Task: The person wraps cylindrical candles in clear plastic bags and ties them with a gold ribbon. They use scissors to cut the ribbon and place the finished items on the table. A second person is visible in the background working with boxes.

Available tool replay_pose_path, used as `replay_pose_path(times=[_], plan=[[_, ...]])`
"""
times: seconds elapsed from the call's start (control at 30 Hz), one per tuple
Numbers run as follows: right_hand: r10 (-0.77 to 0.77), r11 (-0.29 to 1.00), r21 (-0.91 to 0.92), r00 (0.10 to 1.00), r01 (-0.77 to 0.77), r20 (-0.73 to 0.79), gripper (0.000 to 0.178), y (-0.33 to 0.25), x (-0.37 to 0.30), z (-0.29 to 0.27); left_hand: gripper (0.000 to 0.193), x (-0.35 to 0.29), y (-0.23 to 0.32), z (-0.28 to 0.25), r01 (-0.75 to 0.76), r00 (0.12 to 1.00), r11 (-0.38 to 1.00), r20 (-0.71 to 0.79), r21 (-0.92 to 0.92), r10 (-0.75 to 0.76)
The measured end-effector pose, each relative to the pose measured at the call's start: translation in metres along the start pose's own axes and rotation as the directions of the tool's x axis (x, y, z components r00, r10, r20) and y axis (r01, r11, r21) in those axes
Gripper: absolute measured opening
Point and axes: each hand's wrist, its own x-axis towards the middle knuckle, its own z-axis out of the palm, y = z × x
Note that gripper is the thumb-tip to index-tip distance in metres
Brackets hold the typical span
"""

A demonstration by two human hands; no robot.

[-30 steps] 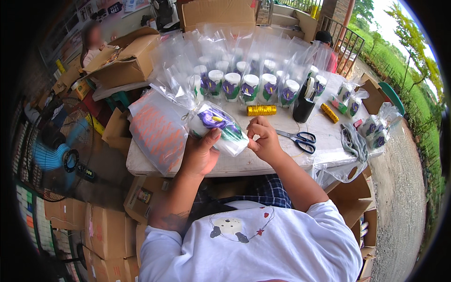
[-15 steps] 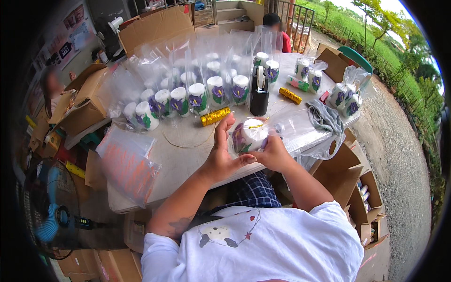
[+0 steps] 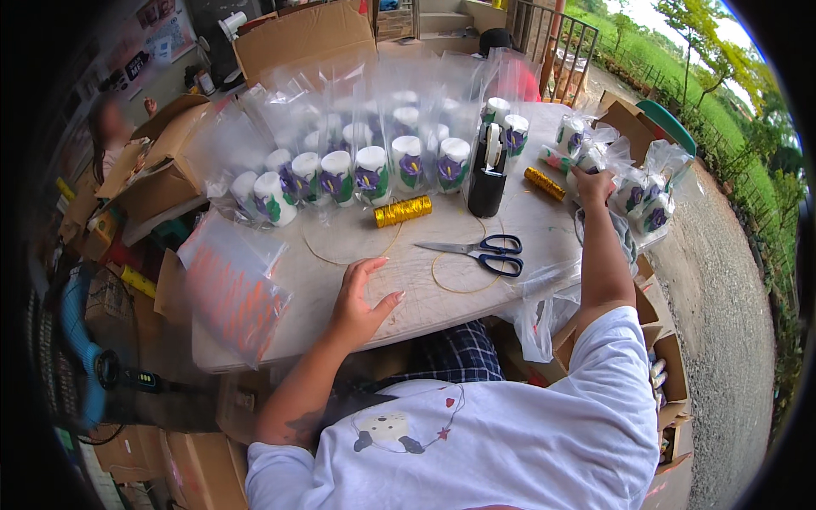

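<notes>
Out to the right now, with the bare right hand (image 3: pixel 595 183) over the far right side of the white table (image 3: pixel 433 297), touching a white, stubby cylinder in clear crinkled plastic (image 3: pixel 592 157)! Could not tell whether gripped or loose, with the fingertips hidden. Showed mostly white from this angle, shiny under the film, with loose plastic flaring out beside it; could not tell upright from tilted. Sat right beside a cluster of bagged white cylinders with purple flowers (image 3: pixel 646 204), near a crumpled grey cloth (image 3: pixel 627 242). Could read the decoration better on the white cylinders in tall clear plastic sleeves (image 3: pixel 371 172), lined up across the back: purple trumpet-shaped blooms, yellow centres, green leaves. And over to the left hand (image 3: pixel 353 310): held nothing, spread wide between thumb and fingers, above the near side of the table. Lay ahead of it, a shiny gold spool (image 3: pixel 403 211); to its right, dark-blue-handled metal scissors (image 3: pixel 480 251), just in front of a black tape dispenser (image 3: pixel 487 191).
</notes>
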Motion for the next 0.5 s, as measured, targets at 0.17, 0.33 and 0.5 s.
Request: replay_pose_path(times=[0.17, 0.33, 0.5], plan=[[-0.052, 0.988, -0.146, 0.998, 0.057, 0.04, 0.096, 0.004, 0.004, 0.018, 0.046, -0.019, -0.008, -0.021, 0.019, 0.994, 0.991, -0.105, 0.129, -0.005], [-0.084, 0.971, -0.217, 0.995, 0.095, 0.061, 0.109, 0.023, 0.0, 0.021, 0.043, -0.021, -0.014, -0.021, -0.016, 0.992, 0.992, -0.126, 0.123, 0.032], [-0.216, 0.961, -0.207, 0.967, 0.185, -0.137, 0.095, 0.011, -0.043, 0.004, 0.038, -0.022, -0.018, -0.023, -0.016, 0.992, 0.998, -0.124, 0.054, 0.023]])
